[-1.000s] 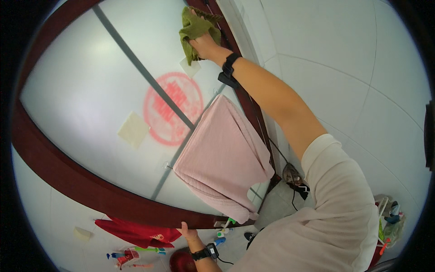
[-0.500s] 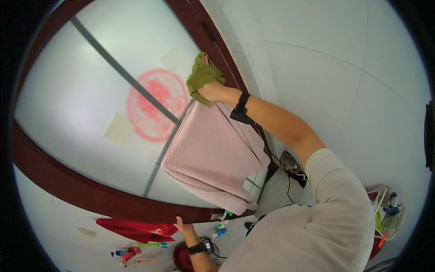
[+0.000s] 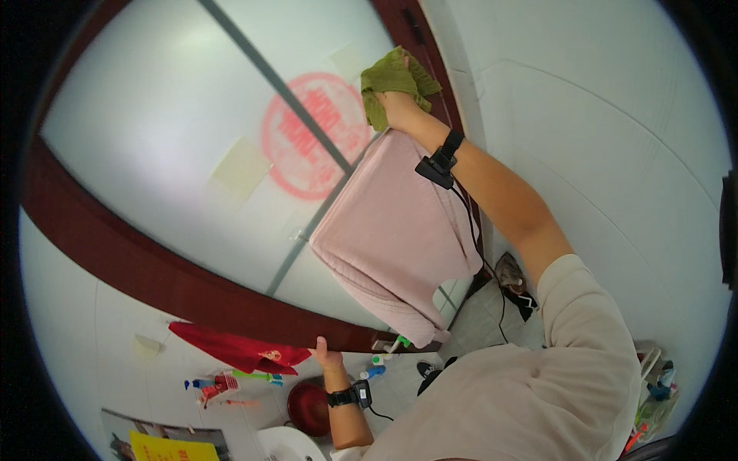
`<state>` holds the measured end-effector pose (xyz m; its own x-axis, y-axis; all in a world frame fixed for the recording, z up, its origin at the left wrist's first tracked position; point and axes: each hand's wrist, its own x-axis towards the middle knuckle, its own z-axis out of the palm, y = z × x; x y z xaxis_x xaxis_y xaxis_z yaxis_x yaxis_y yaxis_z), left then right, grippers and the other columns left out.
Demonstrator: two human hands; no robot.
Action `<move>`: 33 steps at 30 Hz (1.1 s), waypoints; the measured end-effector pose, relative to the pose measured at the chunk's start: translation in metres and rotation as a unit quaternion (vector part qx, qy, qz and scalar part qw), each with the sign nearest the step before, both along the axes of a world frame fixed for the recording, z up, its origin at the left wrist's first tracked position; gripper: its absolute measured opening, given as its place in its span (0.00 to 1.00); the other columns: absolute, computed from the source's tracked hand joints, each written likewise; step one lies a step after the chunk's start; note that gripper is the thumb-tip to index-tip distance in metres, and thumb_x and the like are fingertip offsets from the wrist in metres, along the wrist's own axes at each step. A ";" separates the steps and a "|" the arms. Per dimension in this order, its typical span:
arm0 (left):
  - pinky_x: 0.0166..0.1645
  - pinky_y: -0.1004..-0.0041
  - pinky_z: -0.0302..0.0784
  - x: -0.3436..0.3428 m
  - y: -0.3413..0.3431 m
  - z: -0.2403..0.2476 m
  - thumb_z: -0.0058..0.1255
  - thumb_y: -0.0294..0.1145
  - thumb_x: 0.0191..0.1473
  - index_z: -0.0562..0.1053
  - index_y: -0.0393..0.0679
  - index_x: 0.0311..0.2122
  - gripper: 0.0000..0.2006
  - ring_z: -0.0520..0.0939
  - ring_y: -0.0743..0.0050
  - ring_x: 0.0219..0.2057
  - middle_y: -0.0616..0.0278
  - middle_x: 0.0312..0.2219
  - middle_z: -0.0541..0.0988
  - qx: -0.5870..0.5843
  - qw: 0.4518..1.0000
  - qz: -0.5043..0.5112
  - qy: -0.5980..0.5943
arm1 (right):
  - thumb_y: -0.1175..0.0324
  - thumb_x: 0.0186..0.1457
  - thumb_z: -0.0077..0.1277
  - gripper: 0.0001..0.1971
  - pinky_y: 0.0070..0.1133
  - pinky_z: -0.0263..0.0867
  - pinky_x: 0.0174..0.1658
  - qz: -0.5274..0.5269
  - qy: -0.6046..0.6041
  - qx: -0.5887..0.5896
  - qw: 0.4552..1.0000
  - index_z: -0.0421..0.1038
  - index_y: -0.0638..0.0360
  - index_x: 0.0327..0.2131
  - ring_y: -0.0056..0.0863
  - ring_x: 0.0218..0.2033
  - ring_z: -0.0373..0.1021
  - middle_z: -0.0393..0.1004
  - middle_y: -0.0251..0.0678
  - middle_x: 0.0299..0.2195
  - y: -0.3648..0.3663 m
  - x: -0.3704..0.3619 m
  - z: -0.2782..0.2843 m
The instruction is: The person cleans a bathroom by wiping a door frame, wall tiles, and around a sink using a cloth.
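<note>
White wall [image 3: 623, 146] along the right, plain, large panels, thin seams curving with the lens. Left wall [image 3: 65, 307] also pale, fine joints. Floor [image 3: 478, 316] light grey, tiled, visible low between the two. White sink [image 3: 278, 439] at near left, rounded rim, partly cut off. Light soft, shadows weak.

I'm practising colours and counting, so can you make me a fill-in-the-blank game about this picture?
1. The colour of the cloth held in the right hand is ____.
2. The colour of the big fabric piece hanging on the door is ____.
3. The hand nearer the round basin is the person's ____ one.
4. The number of black wrist straps showing is ____.

Missing words: green; pink; left; two.
</note>
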<state>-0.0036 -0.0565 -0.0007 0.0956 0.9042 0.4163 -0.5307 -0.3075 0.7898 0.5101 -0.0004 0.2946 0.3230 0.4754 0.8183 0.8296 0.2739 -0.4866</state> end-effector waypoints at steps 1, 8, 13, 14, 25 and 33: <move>0.54 0.55 0.73 0.009 -0.002 0.008 0.58 0.36 0.54 0.60 0.44 0.63 0.33 0.75 0.58 0.50 0.58 0.53 0.72 0.017 1.000 -0.016 0.004 | 0.66 0.65 0.41 0.13 0.36 0.63 0.51 -0.019 0.034 0.055 0.998 0.69 0.65 0.45 0.49 0.45 0.69 0.73 0.53 0.43 0.003 -0.004 0.001; 0.59 0.58 0.69 0.019 -0.006 0.020 0.55 0.33 0.53 0.58 0.41 0.64 0.34 0.73 0.57 0.53 0.56 0.55 0.70 0.031 0.999 -0.030 0.018 | 0.66 0.63 0.44 0.12 0.36 0.64 0.49 0.157 0.296 0.147 0.931 0.71 0.61 0.45 0.47 0.45 0.70 0.73 0.50 0.43 0.033 -0.032 -0.002; 0.60 0.60 0.66 0.013 -0.007 0.017 0.56 0.35 0.51 0.60 0.37 0.62 0.34 0.73 0.58 0.54 0.54 0.55 0.70 0.021 1.000 0.000 0.012 | 0.64 0.59 0.49 0.20 0.45 0.53 0.61 0.090 0.072 0.099 0.988 0.67 0.61 0.53 0.53 0.57 0.60 0.67 0.52 0.53 -0.014 -0.128 0.018; 0.59 0.58 0.67 0.011 -0.006 0.018 0.55 0.35 0.53 0.59 0.40 0.64 0.34 0.73 0.57 0.54 0.55 0.55 0.70 0.034 0.999 -0.015 0.026 | 0.63 0.58 0.49 0.25 0.51 0.45 0.64 -0.020 -0.086 0.134 0.987 0.64 0.62 0.57 0.58 0.62 0.54 0.62 0.56 0.59 -0.023 -0.141 0.019; 0.60 0.61 0.66 0.016 -0.003 0.025 0.58 0.37 0.52 0.60 0.37 0.62 0.35 0.73 0.59 0.54 0.55 0.54 0.71 0.035 0.998 -0.012 0.042 | 0.61 0.58 0.46 0.37 0.59 0.32 0.66 0.000 -0.134 0.132 0.982 0.49 0.83 0.61 0.72 0.67 0.36 0.42 0.73 0.64 -0.071 -0.205 0.021; 0.64 0.56 0.63 -0.002 0.008 0.001 0.54 0.32 0.51 0.55 0.41 0.67 0.38 0.68 0.55 0.59 0.55 0.61 0.65 -0.031 0.999 -0.007 0.017 | 0.63 0.56 0.47 0.37 0.49 0.40 0.68 0.038 -0.052 0.180 0.982 0.48 0.84 0.61 0.71 0.67 0.37 0.42 0.74 0.64 -0.085 -0.246 0.020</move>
<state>-0.0060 -0.0486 0.0001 0.1226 0.9264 0.3561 -0.5071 -0.2499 0.8249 0.2644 -0.0849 0.3142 0.2042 0.1691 0.9642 0.8404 0.4749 -0.2613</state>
